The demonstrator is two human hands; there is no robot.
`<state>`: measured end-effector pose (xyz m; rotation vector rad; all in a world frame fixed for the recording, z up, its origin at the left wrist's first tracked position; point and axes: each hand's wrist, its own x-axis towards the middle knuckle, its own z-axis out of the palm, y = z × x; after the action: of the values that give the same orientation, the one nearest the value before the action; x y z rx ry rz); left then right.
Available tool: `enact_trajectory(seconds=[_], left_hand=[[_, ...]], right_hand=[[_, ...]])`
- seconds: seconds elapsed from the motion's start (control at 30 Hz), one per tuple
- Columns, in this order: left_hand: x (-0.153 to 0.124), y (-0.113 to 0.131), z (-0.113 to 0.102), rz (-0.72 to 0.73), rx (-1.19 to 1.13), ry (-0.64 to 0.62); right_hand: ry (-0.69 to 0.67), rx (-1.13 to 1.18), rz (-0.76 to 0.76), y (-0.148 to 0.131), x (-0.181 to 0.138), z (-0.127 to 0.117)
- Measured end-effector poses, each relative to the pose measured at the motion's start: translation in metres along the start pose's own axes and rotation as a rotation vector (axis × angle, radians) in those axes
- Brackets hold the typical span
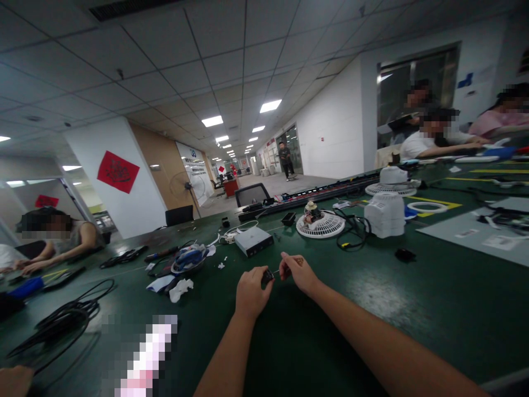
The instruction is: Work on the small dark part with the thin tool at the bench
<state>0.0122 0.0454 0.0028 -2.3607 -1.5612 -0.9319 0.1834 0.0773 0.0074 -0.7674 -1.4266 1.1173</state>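
My left hand (251, 291) is closed around a small black part (268, 276), held just above the green table. Close by on its right, my right hand (301, 272) has its fingers pinched together. A thin pale sliver (277, 271) shows between the two hands, pointing at the black part. What my right fingers grip is mostly hidden, and its kind is too small to tell. Beyond my hands lies a grey metal box with a dark front (253, 241), shaped like a disc drive.
A white fan grille with a motor (320, 222), a white housing (385, 215) and a black cable (355, 229) lie at the back right. Blue and white scraps (188, 259) and coiled black cables (61, 320) are at left. Several other people sit around the table.
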Motion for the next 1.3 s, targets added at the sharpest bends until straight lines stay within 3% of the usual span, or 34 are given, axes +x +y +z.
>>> enact_trajectory(seconds=[0.23,0.33,0.5,0.67,0.8,0.97,1.13,1.3], left_hand=[[0.001,0.005,-0.003,0.109,-0.014,-0.029],[0.001,0.005,-0.003,0.113,0.005,-0.013],[0.001,0.004,-0.001,0.089,0.028,0.005],[0.001,0.003,0.001,0.071,0.03,-0.01],[0.0,0.003,0.002,0.071,0.044,-0.027],[-0.001,0.004,0.001,0.084,0.067,-0.049],[-0.001,0.004,0.0,0.064,0.066,-0.054],[-0.001,0.006,-0.001,0.075,0.07,-0.078]], right_hand=[[0.057,0.068,0.106,0.007,0.004,-0.001],[0.079,0.04,0.083,0.009,0.005,-0.001],[-0.012,0.101,0.058,0.006,0.002,0.001],[0.071,-0.022,0.0,0.006,0.003,0.003],[0.009,0.039,0.018,0.007,0.003,0.003],[0.037,-0.038,0.045,0.014,0.005,0.001],[0.016,0.055,0.099,0.016,0.005,-0.001],[0.045,-0.063,0.015,0.015,0.005,-0.001]])
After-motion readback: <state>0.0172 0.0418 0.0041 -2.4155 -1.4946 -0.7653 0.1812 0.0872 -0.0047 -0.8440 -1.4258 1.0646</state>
